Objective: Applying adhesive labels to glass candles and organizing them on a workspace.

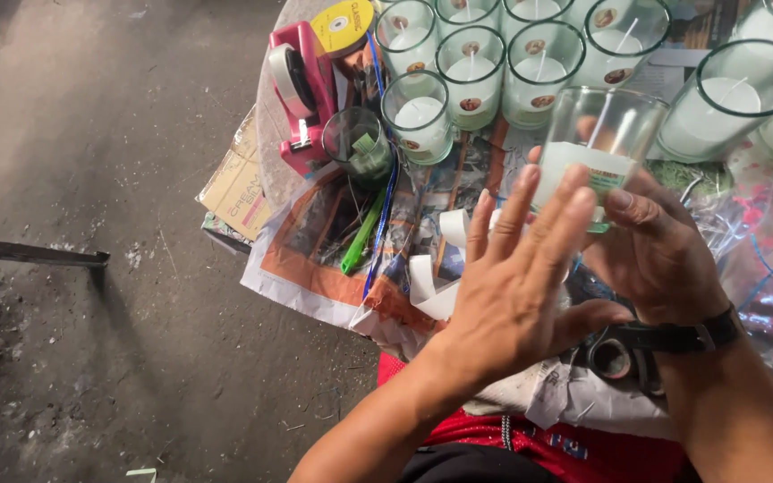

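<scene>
Taking the held glass candle (603, 148) as the landmark: far to its left a pink tape dispenser (300, 89) stands at the table's edge, with a dark glass cup (360, 148) of green bits beside it and a green pen (361, 234) lying below that on the newspaper cover (315, 259). Nearer, to the candle's upper left, a cluster of finished glass candles (458, 63) stands upright. Just left and below the candle, the left hand (512, 286) is spread flat, fingers straight and open, fingertips pressed against the glass's side over a white label; it grips nothing. The candle tilts slightly, its long axis near upright, wick up. Directly under and to its right, the right hand (655, 255) cups it, thumb on the lower wall, holding its weight. Farther right stand larger glass candles (744, 94).
</scene>
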